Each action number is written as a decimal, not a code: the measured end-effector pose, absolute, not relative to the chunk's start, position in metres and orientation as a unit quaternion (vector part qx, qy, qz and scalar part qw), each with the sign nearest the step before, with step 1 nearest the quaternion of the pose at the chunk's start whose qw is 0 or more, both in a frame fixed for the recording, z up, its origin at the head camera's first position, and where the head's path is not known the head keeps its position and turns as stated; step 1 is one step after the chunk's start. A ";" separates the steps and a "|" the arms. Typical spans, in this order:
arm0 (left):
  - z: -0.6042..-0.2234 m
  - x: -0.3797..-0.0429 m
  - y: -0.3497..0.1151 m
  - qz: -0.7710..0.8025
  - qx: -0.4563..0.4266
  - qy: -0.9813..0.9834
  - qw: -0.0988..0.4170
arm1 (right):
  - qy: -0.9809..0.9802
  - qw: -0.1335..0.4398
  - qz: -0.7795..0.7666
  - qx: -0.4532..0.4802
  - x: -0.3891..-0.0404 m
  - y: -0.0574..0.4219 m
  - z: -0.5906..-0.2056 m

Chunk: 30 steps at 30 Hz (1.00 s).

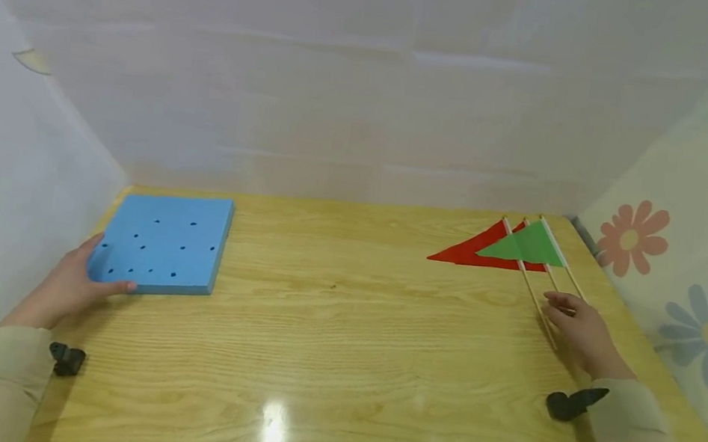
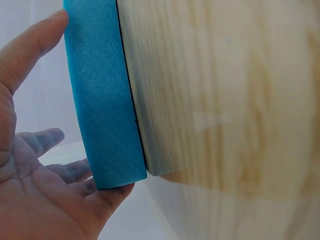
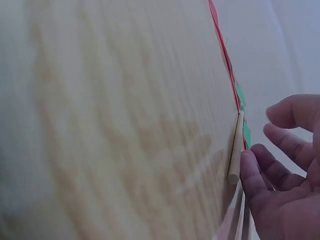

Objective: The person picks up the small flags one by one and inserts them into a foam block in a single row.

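On the table's left side lies a square blue foam board, its top dotted with several small dark holes. My left hand spans its near left corner, thumb along the front edge and fingers by the left side. In the left wrist view the thumb tip touches the board's edge. At the far right, red triangular flags lie partly under a green triangular flag, all on thin wooden sticks. My right hand is over the lower sticks, its thumb apart from the fingers and pinching nothing.
A wood-grain table spans the space between the hands. Pale walls stand behind and at both sides, the right one printed with flowers. Each wrist carries a small black camera mount, such as the right one.
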<state>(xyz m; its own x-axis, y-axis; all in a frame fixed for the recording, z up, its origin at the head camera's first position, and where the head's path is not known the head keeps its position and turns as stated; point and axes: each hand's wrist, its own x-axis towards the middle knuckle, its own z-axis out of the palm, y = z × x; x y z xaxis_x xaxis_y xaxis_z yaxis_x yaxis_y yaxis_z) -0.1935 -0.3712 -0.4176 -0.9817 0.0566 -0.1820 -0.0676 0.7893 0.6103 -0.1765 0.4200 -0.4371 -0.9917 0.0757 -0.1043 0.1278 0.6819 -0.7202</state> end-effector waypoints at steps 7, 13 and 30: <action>-0.413 -0.189 -0.374 0.333 -0.005 0.936 0.117 | 0.943 0.019 -0.330 0.049 -0.182 0.422 -0.434; -0.410 -0.198 -0.374 0.319 -0.002 0.940 0.123 | 0.938 0.021 -0.342 0.052 -0.175 0.426 -0.442; -0.405 -0.206 -0.382 0.294 -0.013 0.939 0.177 | 0.950 0.054 -0.300 0.072 -0.179 0.412 -0.429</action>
